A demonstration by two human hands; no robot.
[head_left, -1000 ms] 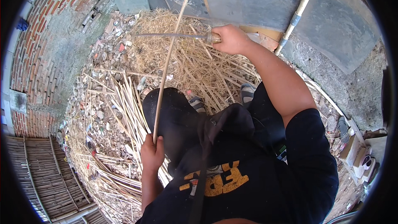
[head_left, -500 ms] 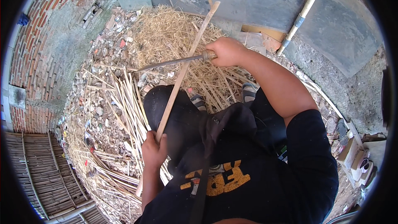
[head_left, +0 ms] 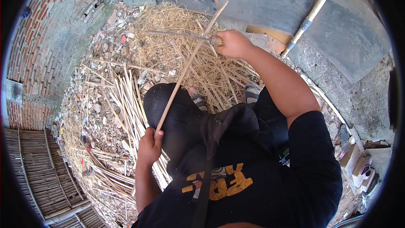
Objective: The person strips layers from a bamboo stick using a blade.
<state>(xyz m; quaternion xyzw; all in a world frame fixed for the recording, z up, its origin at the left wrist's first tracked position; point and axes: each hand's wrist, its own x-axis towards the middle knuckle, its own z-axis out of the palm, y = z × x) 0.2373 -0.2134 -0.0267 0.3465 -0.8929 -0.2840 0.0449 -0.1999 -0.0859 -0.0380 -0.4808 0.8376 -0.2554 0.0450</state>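
Knife (head_left: 181, 35) swung tip-outward across the bamboo strip (head_left: 184, 71)

Since half a second ago the blade's tip has moved farther from the knees, and the strip looks rolled, a thinner side now facing up; its near end has hardly shifted. The left grip (head_left: 149, 147) is curled snugly around that near end, thumb laid along it. The right grip (head_left: 235, 43) is wrapped firmly around the knife's wooden handle.

For clean strokes, I'd keep the blade at a low slant to the grain, push lightly and evenly away from the left grip, and roll the strip a little between passes. Bracing its lower part on the knee should steady it, provided the blade's path stays well clear of the leg. Whether the edge bites now, I cannot tell.

Long, slender and pale tan, the strip is nearly straight. It slants up and rightward from the left grip past the black trouser leg (head_left: 155, 97), its far end showing against the grey panels (head_left: 270, 0). The blade crosses it near the handle. Curly shavings (head_left: 168, 21) are heaped beyond; more strips (head_left: 128, 101) lie on the rubble to the left.
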